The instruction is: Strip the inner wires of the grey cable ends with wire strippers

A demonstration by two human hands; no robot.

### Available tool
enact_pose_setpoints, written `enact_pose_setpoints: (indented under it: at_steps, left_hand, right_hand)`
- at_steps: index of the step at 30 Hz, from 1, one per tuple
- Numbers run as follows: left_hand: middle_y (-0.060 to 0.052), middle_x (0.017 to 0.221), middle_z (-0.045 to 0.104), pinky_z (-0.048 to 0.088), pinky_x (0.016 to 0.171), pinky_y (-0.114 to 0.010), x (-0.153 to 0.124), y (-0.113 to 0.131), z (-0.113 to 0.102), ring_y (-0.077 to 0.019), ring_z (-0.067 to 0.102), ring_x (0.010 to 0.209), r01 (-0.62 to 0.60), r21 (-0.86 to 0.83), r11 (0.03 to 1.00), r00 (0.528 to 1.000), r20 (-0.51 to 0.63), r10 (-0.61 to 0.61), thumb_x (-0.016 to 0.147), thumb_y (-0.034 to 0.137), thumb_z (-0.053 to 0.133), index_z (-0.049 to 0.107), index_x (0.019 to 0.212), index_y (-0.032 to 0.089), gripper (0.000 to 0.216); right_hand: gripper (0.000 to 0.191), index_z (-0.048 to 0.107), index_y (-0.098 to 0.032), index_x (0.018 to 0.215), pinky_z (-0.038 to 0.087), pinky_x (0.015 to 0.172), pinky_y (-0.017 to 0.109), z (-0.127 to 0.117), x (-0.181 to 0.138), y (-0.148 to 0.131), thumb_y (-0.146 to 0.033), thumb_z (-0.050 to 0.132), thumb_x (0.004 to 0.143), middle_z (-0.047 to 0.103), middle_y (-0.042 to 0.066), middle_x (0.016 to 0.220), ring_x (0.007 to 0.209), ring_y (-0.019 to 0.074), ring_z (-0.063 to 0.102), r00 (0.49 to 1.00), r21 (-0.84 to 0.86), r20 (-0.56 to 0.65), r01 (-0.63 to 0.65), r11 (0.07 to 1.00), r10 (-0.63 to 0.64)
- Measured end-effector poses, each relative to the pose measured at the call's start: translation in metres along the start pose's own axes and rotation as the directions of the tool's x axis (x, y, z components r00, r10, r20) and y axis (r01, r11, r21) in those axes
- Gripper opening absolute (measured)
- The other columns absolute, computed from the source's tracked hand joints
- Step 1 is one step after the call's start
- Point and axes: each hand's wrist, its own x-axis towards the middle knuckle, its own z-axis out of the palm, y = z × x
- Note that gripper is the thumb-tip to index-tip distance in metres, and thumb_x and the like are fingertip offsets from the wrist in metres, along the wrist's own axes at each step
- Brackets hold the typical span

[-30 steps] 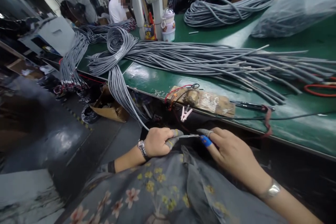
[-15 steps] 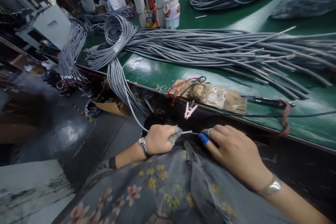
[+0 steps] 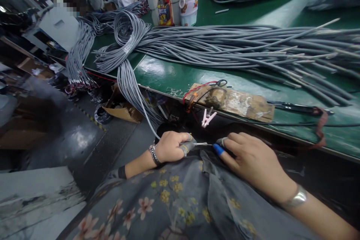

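Obs.: L hand (image 3: 171,148) is pinching the gray cable (image 3: 152,130) close to its end, gray finger covers (image 3: 190,145) pressing on it. Pale exposed end (image 3: 200,144) is sticking out past the fingertips toward the R. hand (image 3: 247,155). R hand is apparently pinching a thin strand (image 3: 209,144) at its tip — thumb in blue cover (image 3: 218,149) closing against the covered index; exact contact is too small to confirm.

Loc.: the cable end is hanging between both hands, above the floral garment (image 3: 168,195), off the near edge of the green bench (image 3: 160,69). Rest of the cable is running up L to the gray bundle (image 3: 129,82) drooping over the bench edge.

Technique (insp. judgement): L grip is sitting approx. right, just behind the exposed part; it should be bearing the load so the bundle isn't tugging at the work. R pinch should be staying light and in line w/ the cable — a sideways pull is risking a bent or snapped strand. Slack betw. bundle and L hand is looking adequate. Pink clip (image 3: 208,118) and worn board (image 3: 239,101) are lying near, beyond the hands; elbow room is seeming OK.
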Motion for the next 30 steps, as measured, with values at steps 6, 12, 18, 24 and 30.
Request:
enact_pose_setpoints:
  at_steps: [6, 12, 18, 24, 30]
  left_hand:
    - [0.0, 0.072, 0.07, 0.037, 0.06, -0.019, 0.0, 0.003, -0.003, -0.0104, 0.059, 0.064, -0.006, -0.079, 0.997, 0.999, 0.037, 0.009, 0.084, 0.029, 0.054, 0.072, 0.088, 0.02, 0.021]
    - [0.0, 0.071, 0.069, 0.039, 0.062, -0.017, 0.001, 0.006, -0.01, -0.01, 0.059, 0.064, 0.004, -0.174, 0.985, 0.996, 0.085, 0.011, 0.084, 0.032, 0.055, 0.073, 0.087, 0.018, 0.023]
    - [0.001, 0.063, 0.066, 0.039, 0.059, -0.016, 0.006, 0.001, -0.007, -0.0089, 0.056, 0.06, 0.051, -0.251, 0.967, 0.993, 0.113, -0.023, 0.082, 0.029, 0.057, 0.071, 0.082, 0.014, 0.02]
    - [0.0, 0.066, 0.066, 0.04, 0.059, -0.017, 0.012, -0.004, 0.003, -0.009, 0.055, 0.059, 0.041, -0.323, 0.945, 0.999, 0.047, -0.027, 0.082, 0.031, 0.058, 0.07, 0.08, 0.013, 0.021]
    - [0.001, 0.065, 0.063, 0.04, 0.061, -0.016, 0.008, -0.001, 0.007, -0.0084, 0.054, 0.061, -0.029, -0.364, 0.931, 0.958, 0.254, 0.129, 0.077, 0.029, 0.064, 0.067, 0.075, 0.014, 0.015]
  right_hand:
    - [0.034, 0.051, -0.021, 0.064, 0.039, 0.055, 0.029, 0.01, 0.0, -0.004, -0.035, 0.04, 0.093, 0.054, 0.003, 0.062, 0.058, 0.0166, 0.05, 0.994, 0.292, 0.004, -0.104, 0.951, 0.108]
    - [0.039, 0.052, -0.021, 0.064, 0.045, 0.053, 0.027, 0.025, -0.005, -0.009, -0.043, 0.04, 0.094, 0.055, 0.002, 0.062, 0.057, 0.0158, 0.054, 0.953, 0.695, 0.202, -0.302, 0.653, 0.225]
    - [0.035, 0.055, -0.02, 0.064, 0.043, 0.054, 0.028, 0.022, -0.007, -0.008, -0.034, 0.042, 0.093, 0.057, 0.004, 0.062, 0.058, 0.016, 0.052, 0.985, 0.585, 0.058, -0.166, 0.794, 0.163]
    - [0.03, 0.059, -0.021, 0.067, 0.041, 0.059, 0.031, 0.021, -0.008, -0.005, -0.023, 0.04, 0.09, 0.062, 0.006, 0.069, 0.062, 0.0173, 0.051, 0.981, 0.283, -0.19, 0.014, 0.959, 0.041]
    - [0.027, 0.058, -0.023, 0.075, 0.043, 0.051, 0.03, 0.029, -0.008, 0.003, -0.037, 0.041, 0.091, 0.063, 0.003, 0.064, 0.056, 0.019, 0.056, 0.807, 0.484, -0.097, -0.473, 0.736, 0.582]
